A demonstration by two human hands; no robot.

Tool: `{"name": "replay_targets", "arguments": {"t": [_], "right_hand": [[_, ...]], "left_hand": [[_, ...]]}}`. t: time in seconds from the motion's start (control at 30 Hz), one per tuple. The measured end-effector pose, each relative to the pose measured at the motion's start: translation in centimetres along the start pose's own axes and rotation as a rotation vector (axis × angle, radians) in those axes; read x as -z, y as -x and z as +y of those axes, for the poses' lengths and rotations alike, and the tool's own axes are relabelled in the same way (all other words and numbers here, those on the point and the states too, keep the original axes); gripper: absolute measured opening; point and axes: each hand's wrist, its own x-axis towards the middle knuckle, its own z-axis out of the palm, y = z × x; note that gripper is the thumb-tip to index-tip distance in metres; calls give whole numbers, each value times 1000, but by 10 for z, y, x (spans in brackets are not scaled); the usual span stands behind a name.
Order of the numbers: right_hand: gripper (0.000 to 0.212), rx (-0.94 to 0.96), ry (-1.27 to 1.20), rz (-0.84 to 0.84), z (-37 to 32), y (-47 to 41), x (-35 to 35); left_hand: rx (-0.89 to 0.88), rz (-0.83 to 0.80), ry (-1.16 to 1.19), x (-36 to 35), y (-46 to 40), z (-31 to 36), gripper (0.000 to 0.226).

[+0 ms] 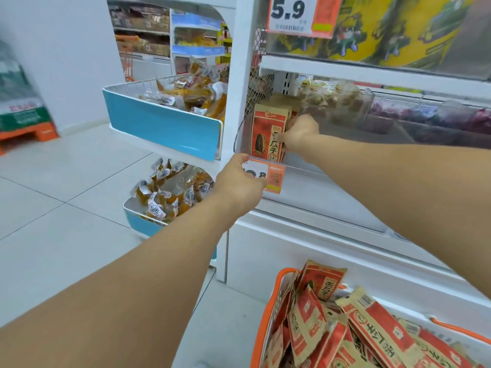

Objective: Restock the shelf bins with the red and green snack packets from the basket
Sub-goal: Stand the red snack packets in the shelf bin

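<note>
Head view, single frame. My right hand (299, 132) reaches into the clear shelf bin (240, 134) at the left end of the shelf and is curled round the upright red packets (268, 131) standing there; thumb on the front face, fingers behind the stack and hidden, so I cannot count how many packets are gripped. The front packet stands upright, label facing me, against the bin's left wall. My left hand (241, 181) is at the bin's front lip, fingers curled over the edge beside the orange price tag (268, 176), covering part of its digits; fingertips not visible. Below, at the lower right, the orange basket (261, 325) sits on the floor, cut off by the frame's bottom and right edges, piled with red and brown packets (377, 330) lying at all angles. No green packets can be made out in it from here. Bins further right along the shelf hold blurred contents, purple and tan, not identifiable. The shelf above carries a price card reading 5.9 (292, 14) and yellow packaging, top cut off. To the left, two blue-fronted wire bins (164, 126) hold yellow wrapped snacks; background shelves are soft and unreadable.
</note>
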Motion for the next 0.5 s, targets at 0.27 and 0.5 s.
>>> {"name": "replay_targets", "arguments": {"t": [0.27,0.5], "right_hand": [[26,-84,-221,-74,10,12,8],[36,-165,-386,-328,10,23,10]], "left_hand": [[19,2,6,-4,0,1,61],[35,-12,13,-12,1,3,60]]}}
